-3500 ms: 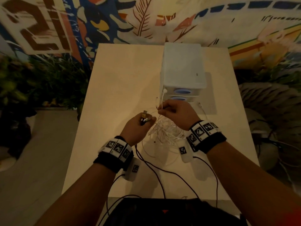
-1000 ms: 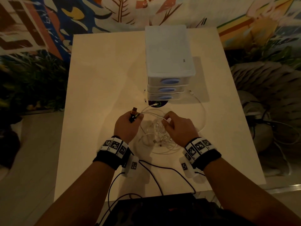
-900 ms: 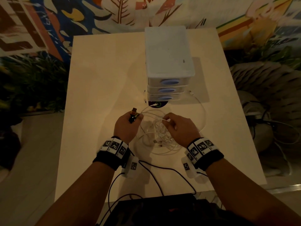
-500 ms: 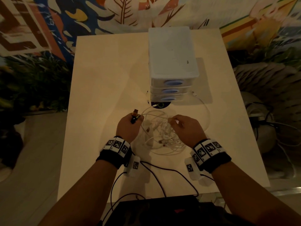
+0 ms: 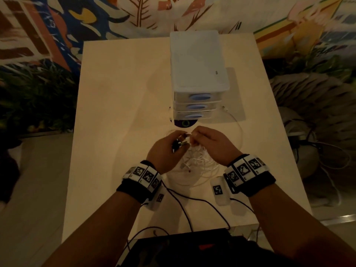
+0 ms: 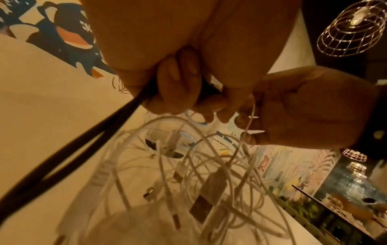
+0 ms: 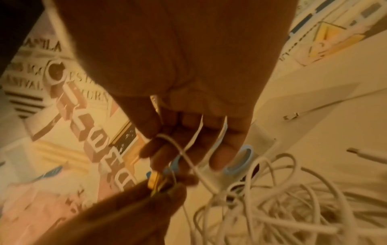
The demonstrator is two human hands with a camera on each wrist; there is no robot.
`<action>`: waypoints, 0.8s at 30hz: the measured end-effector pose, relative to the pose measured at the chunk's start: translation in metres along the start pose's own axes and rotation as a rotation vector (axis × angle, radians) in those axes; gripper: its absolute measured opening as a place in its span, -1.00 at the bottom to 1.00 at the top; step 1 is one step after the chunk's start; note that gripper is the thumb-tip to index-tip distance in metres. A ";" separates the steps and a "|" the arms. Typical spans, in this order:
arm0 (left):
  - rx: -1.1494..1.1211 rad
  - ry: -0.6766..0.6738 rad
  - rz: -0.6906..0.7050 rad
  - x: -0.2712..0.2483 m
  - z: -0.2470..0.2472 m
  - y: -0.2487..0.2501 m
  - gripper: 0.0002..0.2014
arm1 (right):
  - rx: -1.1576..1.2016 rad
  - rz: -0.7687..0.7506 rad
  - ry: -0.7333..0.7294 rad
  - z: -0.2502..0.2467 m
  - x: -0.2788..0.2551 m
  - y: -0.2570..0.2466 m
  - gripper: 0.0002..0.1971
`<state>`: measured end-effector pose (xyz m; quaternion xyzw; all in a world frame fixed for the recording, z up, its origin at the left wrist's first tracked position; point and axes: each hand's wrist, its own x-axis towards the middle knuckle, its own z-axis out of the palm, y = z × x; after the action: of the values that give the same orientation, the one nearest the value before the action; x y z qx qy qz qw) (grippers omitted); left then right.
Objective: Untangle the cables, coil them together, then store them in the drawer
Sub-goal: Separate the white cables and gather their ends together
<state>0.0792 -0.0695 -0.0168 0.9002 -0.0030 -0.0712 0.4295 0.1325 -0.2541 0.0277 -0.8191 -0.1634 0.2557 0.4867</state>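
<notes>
Beige table (image 5: 119, 105): one three-drawer unit (image 5: 198, 60), white cable tangle (image 5: 196, 162); left hand (image 5: 165, 151) gripping black cable (image 6: 69, 149), right hand (image 5: 210, 143) pinching white strand.

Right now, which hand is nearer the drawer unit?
Right. The right hand sits just in front of the drawer unit, below its bottom drawer; the left hand is farther toward the person and off to the left.

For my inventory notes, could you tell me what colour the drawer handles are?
The drawer handles are light blue ovals on a white drawer unit, seen best in the head view.
</notes>
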 end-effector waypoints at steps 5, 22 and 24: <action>-0.140 0.182 -0.141 0.001 -0.012 -0.003 -0.80 | 0.120 0.017 -0.086 -0.021 -0.001 0.005 -0.74; -0.136 0.022 -0.045 -0.008 0.004 0.018 -0.60 | 0.379 0.167 0.185 -0.013 -0.003 0.040 -0.87; -0.063 -0.033 -0.044 -0.006 0.010 0.019 -0.59 | 0.366 0.162 0.196 -0.014 -0.002 0.040 -0.89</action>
<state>0.0726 -0.0891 -0.0072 0.8848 0.0119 -0.0955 0.4558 0.1403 -0.2841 -0.0016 -0.7486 -0.0001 0.2387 0.6186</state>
